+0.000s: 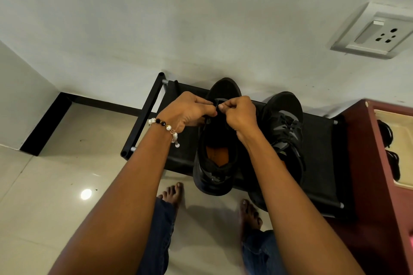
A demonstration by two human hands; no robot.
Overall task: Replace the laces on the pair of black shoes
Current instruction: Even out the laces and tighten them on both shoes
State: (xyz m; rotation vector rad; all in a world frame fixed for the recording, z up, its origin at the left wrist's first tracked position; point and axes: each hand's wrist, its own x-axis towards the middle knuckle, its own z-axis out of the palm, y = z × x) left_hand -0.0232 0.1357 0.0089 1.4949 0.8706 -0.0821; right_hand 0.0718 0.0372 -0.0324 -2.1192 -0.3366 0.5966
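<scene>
Both hands meet over far end of left black shoe. Left hand and right hand curled, fingertips pinching dark lace at toe-side eyelets; lace hard to make out against black upper. Shoe open, orange insole showing. Right black shoe just beside it, laced, partly hidden by right forearm. Both sit on black rack. No readable brand. Beaded bracelet on left wrist. Red cabinet at right, cut off, holding dark items, unclear. Wall socket far right.

Black rack on floor; two shoes atop.
</scene>
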